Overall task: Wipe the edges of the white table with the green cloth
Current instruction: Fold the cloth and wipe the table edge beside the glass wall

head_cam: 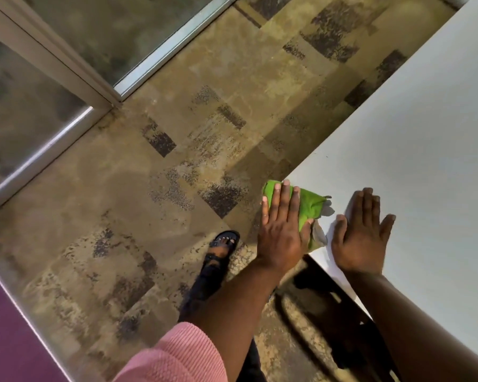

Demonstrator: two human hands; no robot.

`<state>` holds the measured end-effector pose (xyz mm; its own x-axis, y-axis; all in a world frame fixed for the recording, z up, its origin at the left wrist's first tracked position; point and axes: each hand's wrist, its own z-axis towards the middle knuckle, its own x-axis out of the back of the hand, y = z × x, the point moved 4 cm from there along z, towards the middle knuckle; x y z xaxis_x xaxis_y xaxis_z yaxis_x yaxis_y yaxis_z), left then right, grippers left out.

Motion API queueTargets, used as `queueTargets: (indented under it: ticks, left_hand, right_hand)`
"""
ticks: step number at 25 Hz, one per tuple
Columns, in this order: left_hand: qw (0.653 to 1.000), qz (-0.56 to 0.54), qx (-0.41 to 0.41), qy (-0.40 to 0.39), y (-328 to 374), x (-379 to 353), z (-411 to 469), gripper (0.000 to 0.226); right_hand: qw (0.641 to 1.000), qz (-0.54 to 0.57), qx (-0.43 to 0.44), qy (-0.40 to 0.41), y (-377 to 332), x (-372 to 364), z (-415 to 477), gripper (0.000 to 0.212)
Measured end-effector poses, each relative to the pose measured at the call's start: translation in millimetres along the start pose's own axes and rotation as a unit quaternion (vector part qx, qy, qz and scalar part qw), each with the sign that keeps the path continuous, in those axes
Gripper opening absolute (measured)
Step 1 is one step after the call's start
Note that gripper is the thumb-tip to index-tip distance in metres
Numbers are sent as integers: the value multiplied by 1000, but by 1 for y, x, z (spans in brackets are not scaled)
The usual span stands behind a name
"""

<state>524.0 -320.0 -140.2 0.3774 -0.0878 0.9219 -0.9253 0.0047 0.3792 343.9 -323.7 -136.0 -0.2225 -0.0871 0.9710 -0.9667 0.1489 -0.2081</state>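
Two hands at the table corner

Both hands lie flat with fingers spread. The left hand [280, 224] presses the cloth [309, 208] down on the corner of the table [425, 139], grasping nothing; part of the cloth hangs over the edge there. The right hand [362, 232] rests released on the bare top, just beside the cloth, near the same edge. A pink sleeve [177, 354] covers the left upper arm.

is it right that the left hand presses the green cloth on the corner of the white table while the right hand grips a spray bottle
Not quite. In the head view the right hand holds no spray bottle: it lies flat and open on the white table, empty. The rest stands: the left hand presses the green cloth on the table's corner.
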Motion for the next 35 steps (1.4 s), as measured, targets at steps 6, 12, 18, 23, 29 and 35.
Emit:
queueTargets:
  ticks: [6, 12, 18, 23, 29, 35]
  left_hand:
    - [978, -109, 169, 52, 26, -14, -28, 71]
    - [962, -173, 197, 80, 33, -9, -21, 72]
    - [944, -221, 233, 81, -6, 6, 16, 64]
    - [958, -166, 233, 25, -19, 11, 6, 62]
    - [998, 2, 50, -47, 3, 20, 84, 64]
    - [999, -14, 23, -26, 20, 15, 108, 64]
  right_hand:
    - [1000, -7, 2, 14, 4, -9, -2, 67]
    - [1000, -7, -2, 7, 3, -7, -1, 68]
    - [1000, -16, -2, 4, 5, -7, -2, 66]
    - [1000, -18, -12, 0, 1, -4, -3, 68]
    - [999, -27, -21, 1, -1, -4, -2, 67]
    - [1000, -6, -24, -8, -4, -3, -2, 68]
